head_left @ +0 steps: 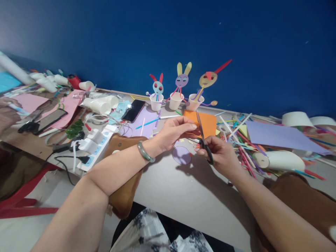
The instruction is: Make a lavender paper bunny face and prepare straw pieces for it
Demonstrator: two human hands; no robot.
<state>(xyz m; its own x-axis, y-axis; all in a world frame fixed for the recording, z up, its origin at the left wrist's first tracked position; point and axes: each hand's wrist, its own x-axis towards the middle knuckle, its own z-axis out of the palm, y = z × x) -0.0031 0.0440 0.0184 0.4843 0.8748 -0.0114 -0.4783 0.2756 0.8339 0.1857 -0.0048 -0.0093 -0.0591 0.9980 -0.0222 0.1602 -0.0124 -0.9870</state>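
My left hand (181,128), with a green bangle on its wrist, is closed in a pinch beside the scissor blades. Whatever sits between its fingertips is too small or hidden to make out. In my right hand (220,154) is a pair of scissors (209,153) with black handles, blades pointing up and away from me. Behind the blades and my left fingertips shows a sheet of orange paper (208,122). Below my hands a round purple paper disc (182,155) lies on the white table (168,189), with small paper scraps near it.
Three paper cups with paper-faced figures, a blue-faced one (158,87), a purple-faced one (182,80) and a yellow-faced one (208,79), stand along the wall. Straws and sticks (244,140) clutter the right. Leftward are a power strip (97,147), a phone (133,110) and another person's hand (9,113).
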